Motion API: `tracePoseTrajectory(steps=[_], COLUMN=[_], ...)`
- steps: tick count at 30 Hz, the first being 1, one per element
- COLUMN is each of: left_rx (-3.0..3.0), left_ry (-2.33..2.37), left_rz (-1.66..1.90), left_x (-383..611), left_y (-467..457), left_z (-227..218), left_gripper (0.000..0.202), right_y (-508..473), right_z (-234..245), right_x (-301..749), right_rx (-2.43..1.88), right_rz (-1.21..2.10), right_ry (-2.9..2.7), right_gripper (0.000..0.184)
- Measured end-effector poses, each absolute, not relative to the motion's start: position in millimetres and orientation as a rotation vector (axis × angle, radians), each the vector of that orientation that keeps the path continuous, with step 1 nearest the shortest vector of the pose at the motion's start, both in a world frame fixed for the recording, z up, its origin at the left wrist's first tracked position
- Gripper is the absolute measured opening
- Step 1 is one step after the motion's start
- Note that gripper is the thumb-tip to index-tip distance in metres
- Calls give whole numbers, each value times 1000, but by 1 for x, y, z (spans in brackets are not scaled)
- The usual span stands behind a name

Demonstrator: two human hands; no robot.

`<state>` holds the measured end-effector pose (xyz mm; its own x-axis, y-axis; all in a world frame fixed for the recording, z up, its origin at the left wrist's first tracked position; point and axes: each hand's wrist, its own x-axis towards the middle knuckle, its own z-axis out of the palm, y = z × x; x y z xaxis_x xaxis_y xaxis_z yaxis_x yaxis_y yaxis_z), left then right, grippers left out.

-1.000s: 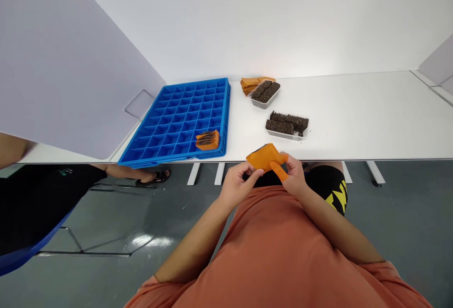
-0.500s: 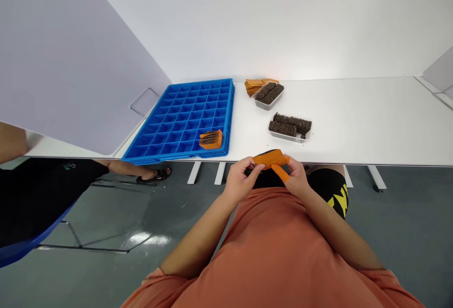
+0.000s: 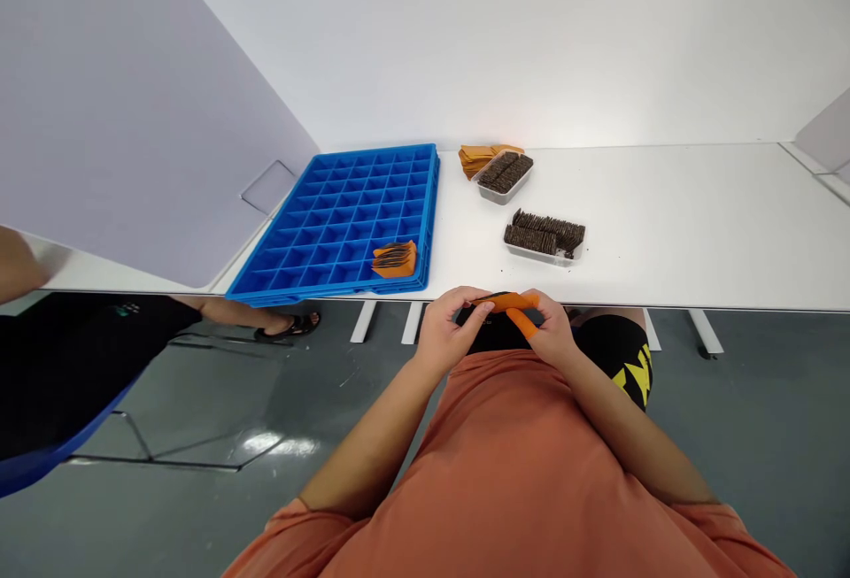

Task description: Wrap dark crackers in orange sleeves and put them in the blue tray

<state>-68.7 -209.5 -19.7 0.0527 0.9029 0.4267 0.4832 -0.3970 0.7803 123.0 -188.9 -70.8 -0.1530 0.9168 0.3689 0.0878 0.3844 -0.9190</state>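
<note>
Between my two hands, just off the table's front edge, is a small orange paper packet (image 3: 508,302), tilted so that mostly a narrow side shows. My left hand (image 3: 449,330) pinches its left end, thumb in front and fingers behind. At the other end, my right hand (image 3: 555,332) grips the packet; its thumb is covered in orange, like a finger cot. Something dark shows along the packet's upper edge. Beyond my hands stands a clear plastic tub (image 3: 541,257) with rows of thin dark brown pieces (image 3: 548,235).
A blue compartment tray (image 3: 431,206) lies at the left, with several filled orange packets (image 3: 395,259) in its near right corner. A second tub (image 3: 503,195) of dark pieces stands beside a pile of orange packets (image 3: 475,160). Another person (image 3: 86,357) sits left, behind a partition (image 3: 133,100).
The orange packet has tipped, so its broad front face now appears much narrower. Both hands keep hold of it in nearly the same place.
</note>
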Motion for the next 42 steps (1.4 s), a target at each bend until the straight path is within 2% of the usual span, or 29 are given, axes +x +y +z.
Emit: tracePoseTrajectory(steps=[7,14,19,23,29,37,42], left_rx=[1953,2024,1991,2101,2272,2447,2489], left_ry=[1301,1344,1501,1291,1131,1286,1282], left_rz=[1337,1332,946,668,766,641,786], left_x=[-68,-71,-78,-88,-94,-103,-101], left_y=[-205,-205,-206,-207,-210,-212,-210], left_z=[-18,-17,-11,-7,-12,-4,-9], left_gripper=[13,15,20,23,33,49,44], right_y=[-186,-184,-182,-181,-178,-178,-178], right_z=[-79,-81,-77,-76,-80,-80,-76], right_x=[126,128,133,137,137,135,135], right_rx=[-921,-885,-861,-863,-857,-857,-824], right_rz=[939,971,1001,1034,1044,1050,1050], right_ry=[-1537,-1586,-1692,-1758,-1745,-1740,-1775], right_gripper=[13,20,19,17,16,17,21])
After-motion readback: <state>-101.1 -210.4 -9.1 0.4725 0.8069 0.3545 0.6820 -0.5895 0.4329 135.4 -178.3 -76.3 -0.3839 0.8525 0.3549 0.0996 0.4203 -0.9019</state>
